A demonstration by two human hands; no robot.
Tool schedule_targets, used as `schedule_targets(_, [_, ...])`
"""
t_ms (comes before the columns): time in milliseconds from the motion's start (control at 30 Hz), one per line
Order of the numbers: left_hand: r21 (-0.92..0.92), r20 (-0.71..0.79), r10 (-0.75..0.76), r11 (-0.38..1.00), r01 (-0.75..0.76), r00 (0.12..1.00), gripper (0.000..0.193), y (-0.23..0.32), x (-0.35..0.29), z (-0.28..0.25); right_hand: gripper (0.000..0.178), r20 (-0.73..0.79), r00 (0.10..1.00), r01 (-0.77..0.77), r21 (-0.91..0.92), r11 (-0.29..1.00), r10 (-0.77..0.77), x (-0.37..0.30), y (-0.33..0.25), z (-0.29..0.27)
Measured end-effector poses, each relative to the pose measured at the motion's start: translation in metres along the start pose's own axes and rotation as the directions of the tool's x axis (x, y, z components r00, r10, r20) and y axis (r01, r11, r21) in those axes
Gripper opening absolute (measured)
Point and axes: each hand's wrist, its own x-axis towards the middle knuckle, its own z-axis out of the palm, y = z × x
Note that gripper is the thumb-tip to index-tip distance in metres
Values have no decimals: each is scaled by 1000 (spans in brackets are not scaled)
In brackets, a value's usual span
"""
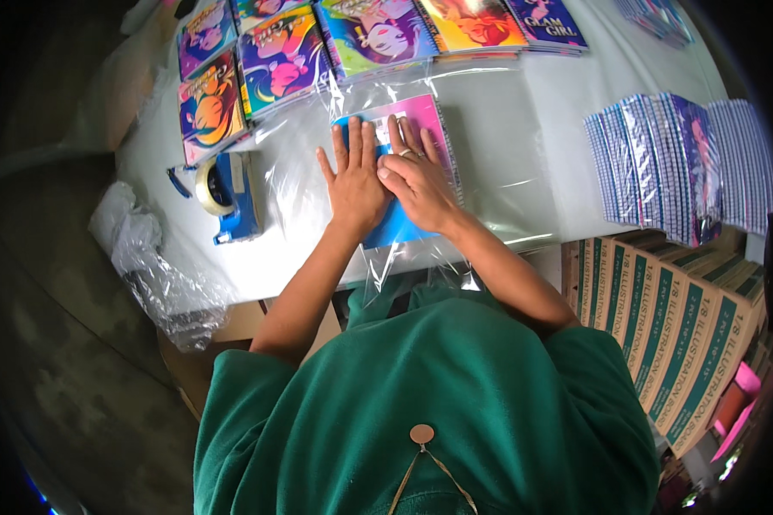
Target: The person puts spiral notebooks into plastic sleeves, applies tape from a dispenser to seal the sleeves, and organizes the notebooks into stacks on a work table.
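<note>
A spiral notebook with a blue and pink cover lies at the middle of the table, on or inside a wide sheet of clear plastic film. My left hand is pressed flat on the left half of the notebook, fingers spread. Over its right half rests my right hand, fingers stretched away from me and its thumb at the left hand's edge. Both hands are open and grip nothing. Whether a layer of film runs between the palms and the cover, I cannot tell.
Colourful notebooks stand in stacks along the far side. Left of the film sits a blue tape dispenser, with crumpled plastic hanging over the table edge. Wrapped notebook stacks are at the right, above a row of brown cartons.
</note>
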Motion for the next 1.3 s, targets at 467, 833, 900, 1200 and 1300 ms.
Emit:
schedule_targets(467, [-206, 160, 207, 963, -173, 965, 76, 47, -93, -19, 30, 588, 809, -24, 63, 998, -18, 42, 32, -12])
schedule_targets(833, [-500, -432, 142, 784, -368, 890, 22, 49, -80, -48, 18, 708, 690, -48, -169, 984, 155, 52, 4, -21])
schedule_targets(900, [-448, -353, 219, 814, -369, 910, 19, 44, -78, -46, 15, 701, 702, 0, -175, 985, 125, 49, 12, -20])
schedule_targets(1200, [-926, 244, 232, 344, 155, 942, 10, -32, -121, -102, 22, 729, 672, 56, -225, 973, 130, 53, 1, -25])
schedule_targets(1300, [-866, -77, -463, 470, 171, 883, 21, -110, -105, -98, 47, 591, 797, 24, -237, 971, 125, 48, 12, -19])
